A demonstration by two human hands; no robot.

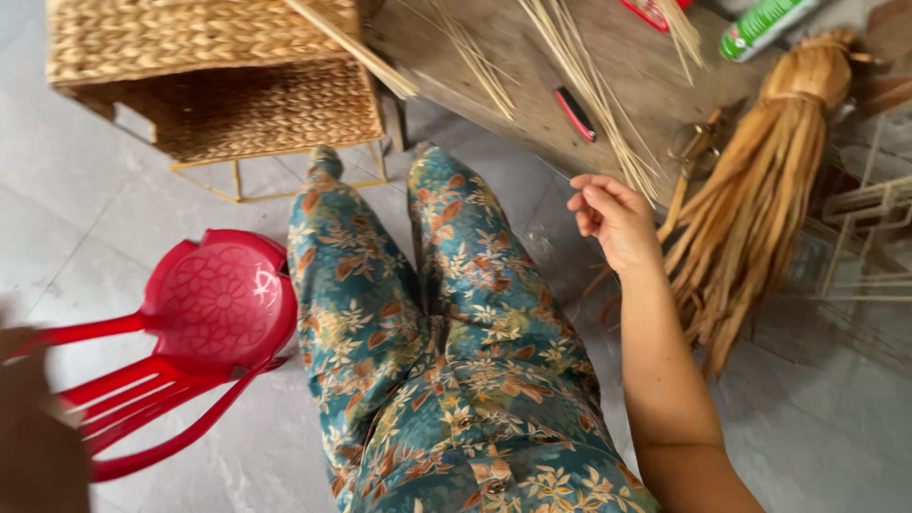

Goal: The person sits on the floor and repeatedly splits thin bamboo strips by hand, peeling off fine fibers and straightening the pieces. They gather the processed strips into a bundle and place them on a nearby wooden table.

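My right hand [613, 217] hovers over the grey floor at the near edge of a low wooden board [532, 114]. Its fingers are loosely curled and I see nothing in them. Just beyond its fingertips lie thin pale straw sticks [594, 100], fanned across the board. A small red and black handled tool [575, 114] rests on the board beside the sticks. At the lower left corner a blurred brown shape [28, 427], probably my left hand or arm, is next to a red plastic chair [214, 318]. My legs in teal floral trousers [446, 342] fill the middle.
A woven basket on a thin metal frame [218, 90] stands at the upper left. A tied bundle of dried tan fibre [760, 199] lies right of my hand. Beside it are pale wire frames [860, 223]. A green can [765, 21] lies at the top right.
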